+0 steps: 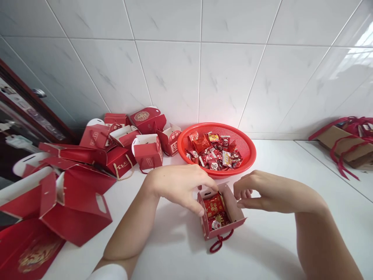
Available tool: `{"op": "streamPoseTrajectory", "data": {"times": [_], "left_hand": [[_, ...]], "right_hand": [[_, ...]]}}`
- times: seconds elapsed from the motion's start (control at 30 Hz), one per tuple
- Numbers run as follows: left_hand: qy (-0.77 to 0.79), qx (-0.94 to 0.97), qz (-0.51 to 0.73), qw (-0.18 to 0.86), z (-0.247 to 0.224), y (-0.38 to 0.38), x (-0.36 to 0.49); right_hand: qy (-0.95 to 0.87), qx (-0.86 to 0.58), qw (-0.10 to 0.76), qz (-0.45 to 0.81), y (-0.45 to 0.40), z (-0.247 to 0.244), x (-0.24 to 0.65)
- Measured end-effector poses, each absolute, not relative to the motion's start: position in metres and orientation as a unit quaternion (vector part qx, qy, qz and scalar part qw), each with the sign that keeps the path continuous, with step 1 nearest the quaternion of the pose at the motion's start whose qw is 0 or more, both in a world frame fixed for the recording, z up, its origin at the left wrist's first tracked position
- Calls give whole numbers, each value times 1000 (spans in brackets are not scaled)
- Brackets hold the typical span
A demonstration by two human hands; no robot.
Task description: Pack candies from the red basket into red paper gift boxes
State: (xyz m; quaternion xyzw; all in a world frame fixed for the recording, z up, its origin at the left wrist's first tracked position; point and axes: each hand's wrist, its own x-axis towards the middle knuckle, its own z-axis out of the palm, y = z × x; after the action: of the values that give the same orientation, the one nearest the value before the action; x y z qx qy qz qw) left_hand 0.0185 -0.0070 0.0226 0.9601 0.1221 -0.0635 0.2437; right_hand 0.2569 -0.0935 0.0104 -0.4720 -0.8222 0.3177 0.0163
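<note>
A small red gift box point(230, 229) stands open-topped on the white counter in front of me, a dark red cord loop point(217, 245) lying at its near side. Inside it are a red candy packet point(214, 205) and other wrapped sweets point(219, 221). My left hand point(183, 188) arches over the box's left and back edges, thumb and index finger spread apart. On the other side, my right hand point(252, 192) has its fingers curled, with thumb and index finger closed at the right wall's edge. Behind the box sits a red plastic basket point(250, 149) of wrapped sweets.
Several small red boxes point(148, 151) stand against the tiled wall at the left. Larger red boxes point(78, 206) are piled nearer me on that side. A brown cardboard box point(335, 144) with red ribbons stands at the far right.
</note>
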Motion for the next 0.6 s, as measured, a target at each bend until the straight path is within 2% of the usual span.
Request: {"op": "streamPoseTrajectory", "data": {"times": [0.27, 0.43, 0.6], "left_hand": [[127, 948, -84, 281, 20, -8, 26], [155, 953, -71, 252, 24, -12, 24], [106, 957, -84, 255, 25, -20, 24]], "right_hand": [[-801, -525, -26, 287, -94, 11, 250], [-764, -590, -62, 254, -94, 10, 260], [-741, -611, -78, 269, -91, 5, 270]]}}
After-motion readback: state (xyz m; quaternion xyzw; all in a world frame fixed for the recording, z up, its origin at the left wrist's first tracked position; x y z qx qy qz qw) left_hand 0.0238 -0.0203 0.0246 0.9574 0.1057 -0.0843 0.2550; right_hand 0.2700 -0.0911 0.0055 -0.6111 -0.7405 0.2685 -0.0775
